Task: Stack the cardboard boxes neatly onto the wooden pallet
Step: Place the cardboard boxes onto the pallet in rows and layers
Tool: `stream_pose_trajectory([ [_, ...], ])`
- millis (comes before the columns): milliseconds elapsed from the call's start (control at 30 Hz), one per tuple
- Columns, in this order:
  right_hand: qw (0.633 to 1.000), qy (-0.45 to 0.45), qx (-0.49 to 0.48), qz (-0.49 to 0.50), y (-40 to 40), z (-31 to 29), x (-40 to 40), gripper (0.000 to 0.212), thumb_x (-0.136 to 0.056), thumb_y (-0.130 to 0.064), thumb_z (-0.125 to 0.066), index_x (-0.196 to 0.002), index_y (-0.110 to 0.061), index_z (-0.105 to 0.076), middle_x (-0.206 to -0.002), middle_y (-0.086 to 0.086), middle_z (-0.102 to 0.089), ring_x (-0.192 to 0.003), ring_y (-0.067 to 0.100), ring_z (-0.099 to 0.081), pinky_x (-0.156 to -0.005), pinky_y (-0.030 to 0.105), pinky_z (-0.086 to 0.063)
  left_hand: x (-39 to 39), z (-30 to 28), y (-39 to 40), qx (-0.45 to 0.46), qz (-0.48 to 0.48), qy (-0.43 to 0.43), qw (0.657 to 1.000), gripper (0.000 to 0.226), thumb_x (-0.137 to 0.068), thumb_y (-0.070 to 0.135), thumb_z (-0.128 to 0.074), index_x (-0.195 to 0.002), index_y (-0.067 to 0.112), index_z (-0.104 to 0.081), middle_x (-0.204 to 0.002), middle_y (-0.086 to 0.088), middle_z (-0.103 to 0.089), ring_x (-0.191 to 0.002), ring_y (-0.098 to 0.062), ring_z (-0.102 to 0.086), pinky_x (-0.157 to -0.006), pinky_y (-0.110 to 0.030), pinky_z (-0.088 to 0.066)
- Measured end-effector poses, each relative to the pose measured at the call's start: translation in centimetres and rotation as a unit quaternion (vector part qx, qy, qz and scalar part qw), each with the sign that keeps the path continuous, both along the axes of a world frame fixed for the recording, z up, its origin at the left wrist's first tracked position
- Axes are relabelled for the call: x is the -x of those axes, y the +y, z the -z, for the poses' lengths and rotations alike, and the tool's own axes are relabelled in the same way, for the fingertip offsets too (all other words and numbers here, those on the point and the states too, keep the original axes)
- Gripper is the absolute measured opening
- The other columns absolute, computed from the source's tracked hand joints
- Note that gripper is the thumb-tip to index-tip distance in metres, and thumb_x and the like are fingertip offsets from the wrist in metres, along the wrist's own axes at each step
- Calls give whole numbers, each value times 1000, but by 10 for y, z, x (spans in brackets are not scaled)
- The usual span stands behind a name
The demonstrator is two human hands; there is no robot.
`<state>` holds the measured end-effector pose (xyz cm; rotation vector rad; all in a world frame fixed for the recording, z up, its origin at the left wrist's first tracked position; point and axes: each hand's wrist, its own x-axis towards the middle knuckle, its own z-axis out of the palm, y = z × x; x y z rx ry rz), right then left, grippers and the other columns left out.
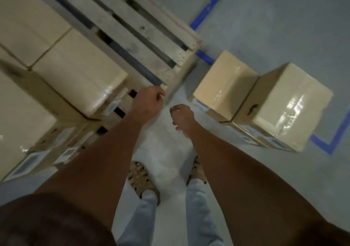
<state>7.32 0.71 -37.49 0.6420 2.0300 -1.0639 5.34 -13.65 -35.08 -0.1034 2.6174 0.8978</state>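
The wooden pallet (132,24) lies on the floor at upper left, its right slats bare. Several taped cardboard boxes are stacked on its left part; the nearest stacked box (79,69) stands just left of my left hand (148,101). That hand hangs over the pallet's near corner with fingers curled and nothing in it. My right hand (182,117) hovers over the floor, fingers loosely apart, empty. Two taped boxes sit on the floor to the right: a smaller one (223,84) and a larger one (289,105), touching side by side.
Blue tape lines (212,3) mark the grey concrete floor beyond the pallet and around the floor boxes (329,143). My feet in patterned shoes (142,177) stand between the pallet and the two floor boxes.
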Motion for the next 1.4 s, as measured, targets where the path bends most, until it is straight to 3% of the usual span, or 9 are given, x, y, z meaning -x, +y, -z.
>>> stream_pose_trajectory([
  [167, 990, 35, -12, 139, 75, 3, 3, 40, -98, -28, -54, -135, -13, -60, -138, 14, -60, -125, 34, -58, -106, 46, -49, 29, -1, 86, -4, 70, -44, 997, 24, -96, 8, -58, -113, 8, -74, -110, -11, -73, -101, -27, -67, -85, -29, -48],
  [367, 961, 98, -107, 237, 172, 8, 24, 43, -97, -21, -53, -138, -7, -52, -139, 20, -55, -126, 37, -53, -102, 37, -43, 64, 5, 200, -28, 94, -85, 992, 21, -94, 12, -62, -109, 7, -76, -114, -11, -73, -105, -25, -67, -88, -23, -43],
  [533, 895, 103, -257, 350, 263, 12, 35, 46, -93, -24, -55, -136, -11, -48, -139, 13, -47, -125, 35, -45, -99, 45, -42, 84, 13, 302, -59, 95, -134, 985, 25, -95, 22, -65, -114, 9, -74, -118, -8, -71, -112, -24, -64, -96, -29, -48],
  [700, 832, 70, -350, 424, 348, 25, 27, 62, -89, -36, -58, -144, -12, -42, -156, 12, -35, -140, 33, -33, -111, 46, -33, 99, 30, 386, -68, 83, -196, 975, 45, -96, 31, -62, -137, 12, -59, -138, -7, -59, -126, -24, -56, -101, -27, -43],
  [833, 821, -10, -304, 483, 403, 44, 12, 75, -91, -50, -53, -151, -12, -31, -159, 13, -31, -146, 33, -27, -115, 48, -24, 107, 46, 431, -137, -37, -260, 955, 68, -89, 35, -71, -148, 15, -43, -131, 2, -51, -116, -17, -53, -93, -25, -41],
  [967, 835, 38, -242, 493, 430, 60, 6, 77, -89, -54, -57, -155, -31, -24, -154, 10, -39, -143, 31, -34, -116, 53, -24, 124, 96, 448, -258, -190, -324, 890, 125, -44, 58, -83, -153, 24, -33, -145, -3, -55, -121, -25, -60, -103, -49, -47],
  [1067, 834, 49, -206, 509, 444, 62, 9, 84, -85, -62, -59, -156, -41, -19, -146, 12, -42, -132, 35, -44, -114, 56, -29, 127, 109, 455, -282, -211, -359, 864, 137, -47, 62, -83, -159, 36, -8, -155, 4, -41, -135, -24, -50, -109, -53, -38],
  [1200, 809, 8, -156, 566, 447, 59, 12, 88, -79, -79, -53, -152, -34, -32, -142, 17, -35, -130, 40, -41, -111, 58, -37, 116, 76, 460, -246, -167, -385, 874, 106, -64, 69, -75, -153, 26, -38, -157, 0, -38, -145, -24, -35, -112, -47, -26],
  [1400, 767, 11, -68, 639, 404, 41, 12, 67, -93, -68, -44, -138, -18, -46, -137, 14, -45, -119, 38, -51, -107, 56, -42, 108, 67, 384, -263, -205, -370, 867, 145, -27, 90, -77, -152, 26, -38, -156, 3, -42, -141, -25, -42, -116, -53, -31],
])
